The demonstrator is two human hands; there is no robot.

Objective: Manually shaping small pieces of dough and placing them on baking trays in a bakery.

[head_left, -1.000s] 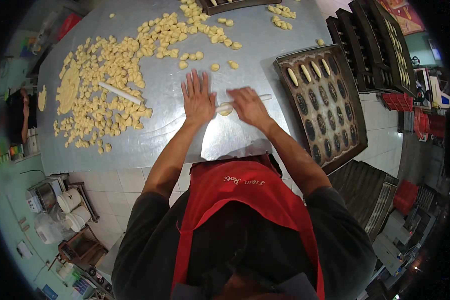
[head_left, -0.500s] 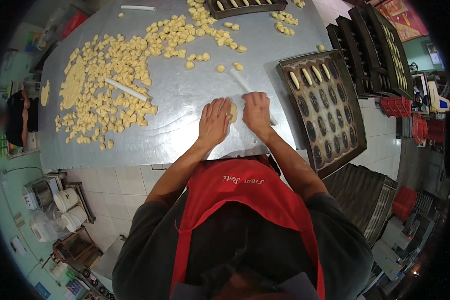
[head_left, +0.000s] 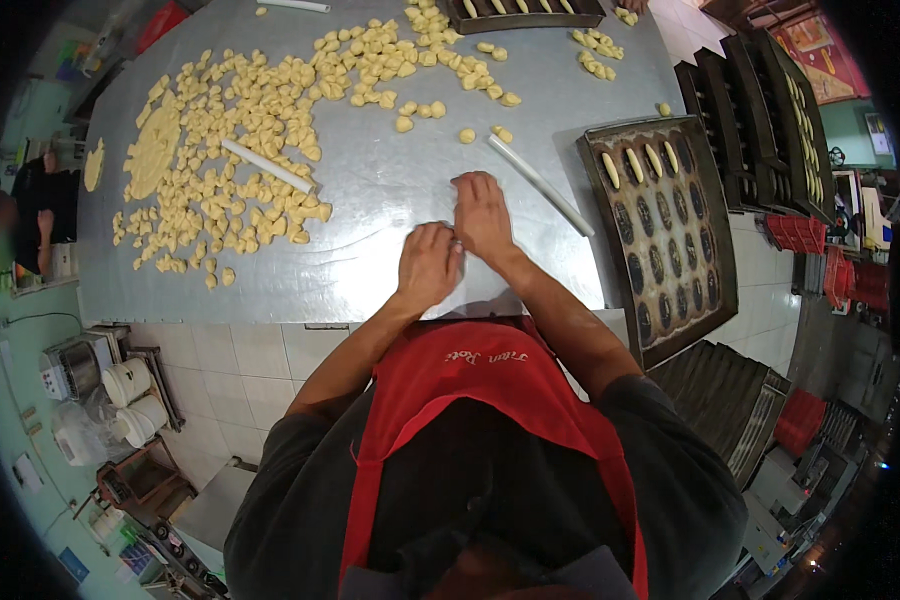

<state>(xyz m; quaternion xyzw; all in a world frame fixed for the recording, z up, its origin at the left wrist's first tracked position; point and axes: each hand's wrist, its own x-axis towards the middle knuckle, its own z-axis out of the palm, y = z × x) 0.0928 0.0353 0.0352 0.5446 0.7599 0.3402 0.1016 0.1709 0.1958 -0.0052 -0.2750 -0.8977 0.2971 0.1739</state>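
My left hand (head_left: 428, 265) is on the steel table (head_left: 365, 175) near its front edge, fingers curled down over something hidden. My right hand (head_left: 482, 218) is just beside and beyond it, fingers bent and close together, its underside out of sight. A white rolling pin (head_left: 540, 185) lies loose to the right of my hands. To their left, many pale yellow dough balls (head_left: 270, 215) spread across the table around another white pin (head_left: 267, 165) and a flattened dough sheet (head_left: 158, 150).
At right is a dark moulded pan (head_left: 658, 250) with slim dough pieces; stacked pans (head_left: 745, 120) stand beyond. Another filled pan (head_left: 525, 25) and a third pin (head_left: 295, 6) are at the back. A person (head_left: 45, 215) is at far left; someone's hand (head_left: 642, 8) shows at top right.
The rolling pin under my right hand was released and now lies to the right. My left hand went from flat to curled, covering the flattened dough piece, and both hands drew together.
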